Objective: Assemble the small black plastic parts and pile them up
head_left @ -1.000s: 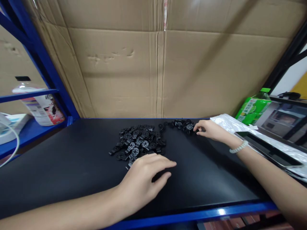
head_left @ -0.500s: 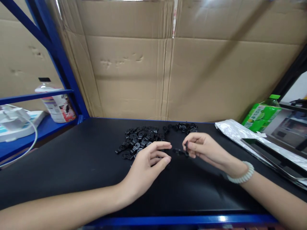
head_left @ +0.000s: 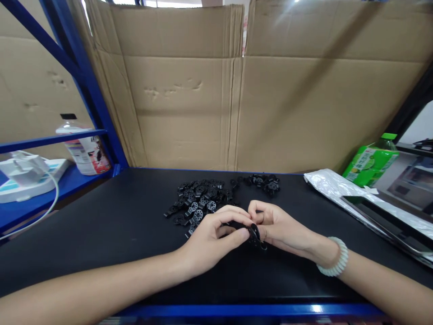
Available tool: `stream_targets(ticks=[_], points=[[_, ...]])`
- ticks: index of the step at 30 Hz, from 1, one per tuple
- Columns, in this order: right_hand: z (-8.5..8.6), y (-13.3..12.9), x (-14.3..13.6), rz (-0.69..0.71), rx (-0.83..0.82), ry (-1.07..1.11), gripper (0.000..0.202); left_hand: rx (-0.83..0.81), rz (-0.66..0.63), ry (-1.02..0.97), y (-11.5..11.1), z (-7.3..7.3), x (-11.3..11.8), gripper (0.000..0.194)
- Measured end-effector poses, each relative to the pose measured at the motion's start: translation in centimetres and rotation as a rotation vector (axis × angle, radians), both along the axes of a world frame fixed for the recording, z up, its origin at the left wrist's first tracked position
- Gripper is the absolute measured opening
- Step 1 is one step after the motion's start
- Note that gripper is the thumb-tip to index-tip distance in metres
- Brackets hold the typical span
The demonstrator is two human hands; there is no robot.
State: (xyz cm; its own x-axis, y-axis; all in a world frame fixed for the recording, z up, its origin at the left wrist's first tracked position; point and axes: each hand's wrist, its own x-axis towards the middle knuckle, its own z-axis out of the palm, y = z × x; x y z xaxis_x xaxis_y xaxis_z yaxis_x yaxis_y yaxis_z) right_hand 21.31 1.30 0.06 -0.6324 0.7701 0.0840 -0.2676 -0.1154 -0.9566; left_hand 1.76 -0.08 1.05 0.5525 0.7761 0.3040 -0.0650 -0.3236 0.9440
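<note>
Just above the black tabletop (head_left: 135, 253), my left hand (head_left: 216, 234) and my right hand (head_left: 282, 230) meet at the fingertips. Between them is a small black plastic part (head_left: 255, 237) with a curved loop, pinched by both. My fingers cover much of it, so its full shape is hidden. Beyond my left hand lies a pile of black plastic parts with round, perforated discs (head_left: 199, 198). Farther back and to the right sits a smaller cluster of similar black parts (head_left: 262, 181). A pale beaded bracelet (head_left: 334, 257) circles my right wrist.
At the right, a phone-like dark slab (head_left: 382, 221) lies on a silvery sheet (head_left: 328, 180), with a green-labelled bottle (head_left: 370, 162) behind. On the left shelf are a power strip (head_left: 30, 180) and another bottle (head_left: 84, 151). Cardboard (head_left: 182, 113) walls the back.
My right hand has moved left and slightly down, bringing the black part to my left hand. My left hand has shifted slightly right and its fingers have closed on the part.
</note>
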Motion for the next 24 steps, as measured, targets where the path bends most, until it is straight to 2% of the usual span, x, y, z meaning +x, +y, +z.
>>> stream_targets(ticks=[5,9,13,18,24], points=[[0.6,-0.5,0.2,-0.113,0.148,-0.162,0.025,-0.062,0.105,0.043,0.0,0.3,-0.3,0.007],[0.8,-1.2,-0.1,-0.203,0.376,-0.361,0.028,0.004,0.186,0.161,0.0,0.5,-0.4,0.008],[0.9,-1.7,-0.3,-0.268,0.535,-0.498,0.027,0.038,0.214,0.229,-0.2,0.6,-0.3,0.009],[1.0,-1.5,0.0,-0.254,0.637,-0.573,0.026,0.078,0.247,0.225,-0.4,0.5,-0.4,0.012],[0.9,-1.7,-0.1,-0.283,0.681,-0.577,0.028,0.177,0.283,0.268,-0.5,0.5,-0.5,0.012]])
